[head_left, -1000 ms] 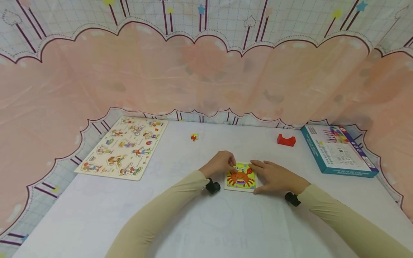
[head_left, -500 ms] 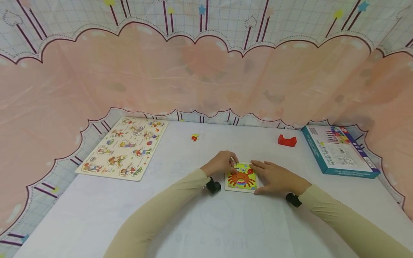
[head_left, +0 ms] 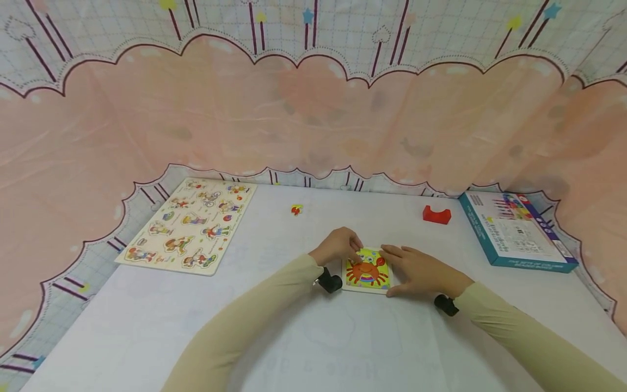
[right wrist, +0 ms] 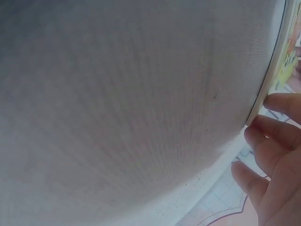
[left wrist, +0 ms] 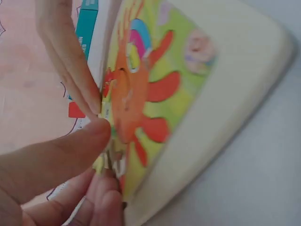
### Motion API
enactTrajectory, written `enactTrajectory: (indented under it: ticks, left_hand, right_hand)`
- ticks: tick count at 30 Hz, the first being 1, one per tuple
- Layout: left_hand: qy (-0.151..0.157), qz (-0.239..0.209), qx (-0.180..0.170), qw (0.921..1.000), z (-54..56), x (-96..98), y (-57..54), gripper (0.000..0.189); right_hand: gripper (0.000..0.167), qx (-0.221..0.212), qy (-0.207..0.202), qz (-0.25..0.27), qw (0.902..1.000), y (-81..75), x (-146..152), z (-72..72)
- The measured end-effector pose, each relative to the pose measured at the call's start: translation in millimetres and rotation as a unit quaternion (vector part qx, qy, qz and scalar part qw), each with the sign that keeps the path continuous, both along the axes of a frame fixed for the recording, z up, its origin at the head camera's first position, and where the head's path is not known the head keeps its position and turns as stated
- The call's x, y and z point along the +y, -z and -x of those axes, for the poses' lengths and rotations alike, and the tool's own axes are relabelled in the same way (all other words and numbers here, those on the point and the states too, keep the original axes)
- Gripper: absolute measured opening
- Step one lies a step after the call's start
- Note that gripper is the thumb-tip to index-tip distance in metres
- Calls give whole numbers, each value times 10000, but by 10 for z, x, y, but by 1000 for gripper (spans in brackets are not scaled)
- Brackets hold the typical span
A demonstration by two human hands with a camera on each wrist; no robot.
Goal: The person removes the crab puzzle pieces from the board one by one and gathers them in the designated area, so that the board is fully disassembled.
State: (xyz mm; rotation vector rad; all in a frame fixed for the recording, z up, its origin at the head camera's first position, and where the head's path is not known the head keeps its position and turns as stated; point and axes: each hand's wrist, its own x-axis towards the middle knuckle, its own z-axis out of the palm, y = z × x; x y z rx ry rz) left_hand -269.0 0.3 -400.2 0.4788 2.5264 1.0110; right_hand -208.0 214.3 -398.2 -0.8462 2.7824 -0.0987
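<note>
While the right hand (head_left: pixel 423 271) lies along the right edge of the puzzle (head_left: pixel 367 272), its fingers extended and touching the frame without clenching, the left hand (head_left: pixel 338 245) works at the far left corner. There its thumb and curled fingers grip at the edge; whether a separate piece is pinched between them cannot be told, as the fingers cover that spot. The puzzle, showing an orange crab, lies flat on the white cloth (head_left: pixel 294 337), centrally in front of the person.

Step in hand, as judged: seating or adjusting a part at that corner, with the right hand as a brace. The next move appears to call for light fingertip pressure until the corner sits level, the frame being kept from sliding. One loose piece (head_left: pixel 296 209), red and yellow, lies beyond the left hand, well apart from the puzzle; where it belongs cannot be confirmed.

Markings: the box (head_left: pixel 521 231) at far right bears print on its top and capitals along its teal side, too small to read reliably. Faint lettering on the near part of the cloth is likewise uncertain. No brand is legible on the board (head_left: pixel 181 228) at left. No writing is visible on the red block (head_left: pixel 437 215).
</note>
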Motion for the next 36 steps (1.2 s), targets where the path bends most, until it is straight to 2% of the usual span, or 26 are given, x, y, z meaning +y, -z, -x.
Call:
enactTrajectory:
  ticks: [7, 19, 25, 36]
  left_hand:
    - [-60, -232, 58, 9997, -26, 8, 28, 29]
    - [-14, -188, 127, 9997, 3, 28, 118, 32]
    - [40, -215, 117, 9997, 6, 11, 124, 31]
    - [137, -621, 125, 9979, 12, -48, 131, 27]
  right_hand:
    - [96, -15, 5, 17, 10000, 4, 9, -1]
    - [96, -185, 105, -1, 9998, 4, 4, 5]
    - [97, -219, 142, -73, 9996, -9, -4, 12]
    - [97, -165, 91, -25, 9998, -18, -7, -2]
